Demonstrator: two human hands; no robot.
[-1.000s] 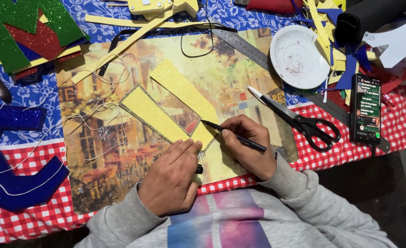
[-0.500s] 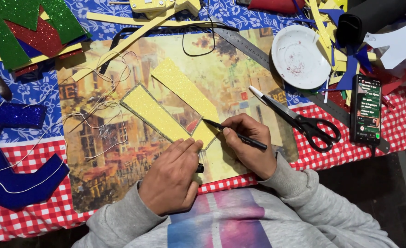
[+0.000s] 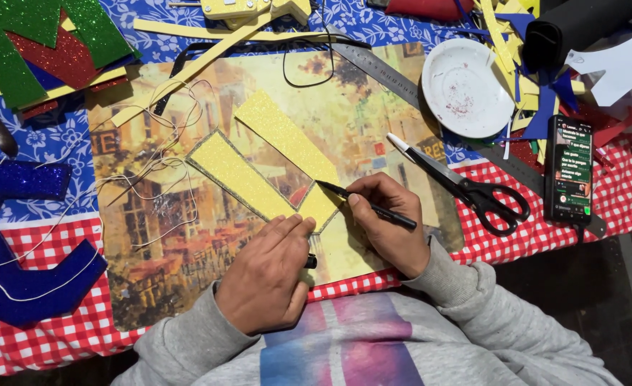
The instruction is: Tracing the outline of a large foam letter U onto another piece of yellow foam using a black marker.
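Observation:
A V-shaped piece of yellow glitter foam lies on a printed street-scene mat in the middle of the table. My right hand grips a black pen whose tip touches the foam's lower point, where a dark outline runs along the left arm's edge. My left hand lies flat, fingers together, pressing on the foam's lower end, with a small black cap under its thumb side.
Black-handled scissors lie right of my right hand, beside a metal ruler, a white plate and a phone. A blue glitter letter is at the left, green and red foam top left, loose string on the mat.
The pen tip has crept slightly along the foam's lower point. My left hand stays pressed in place.

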